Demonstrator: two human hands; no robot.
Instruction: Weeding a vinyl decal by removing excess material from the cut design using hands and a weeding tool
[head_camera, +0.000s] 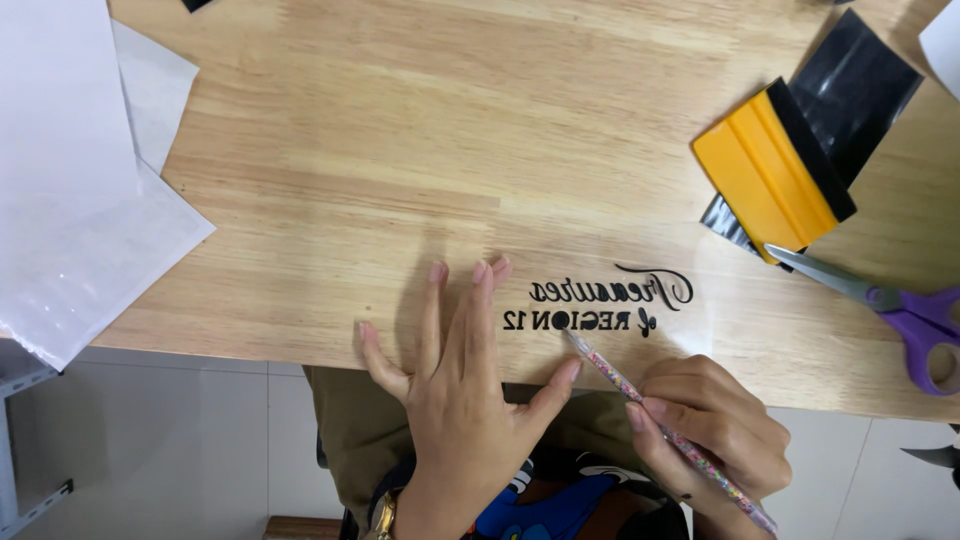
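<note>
- Overlapping white and translucent paper sheets (80, 190) cover the left end of the pale wooden surface (380, 130) and hang past its left edge.
- The left hand (455, 370) lies flat on the surface at its near edge, fingers spread apart and gripping nothing; the fingertips (480, 272) press on the clear film just left of the lettering, and the thumb points right toward the tool's tip.
- The clear film sheet with mirrored black vinyl lettering (600, 303) lies flat near the near edge, right of the middle, between the two hands.
- The right hand (715, 425) sits beyond the near edge with its fingers closed together around a thin clear pen-shaped tool filled with coloured beads (660, 430); the tool's tip touches the film just under the lettering's lower line.
- A yellow plastic squeegee with a black felt edge (770, 170) rests on a strip of black vinyl (860, 85) toward the far right corner.
- Purple-handled scissors with grey blades (880, 305) lie at the right edge, blades pointing toward the squeegee.
</note>
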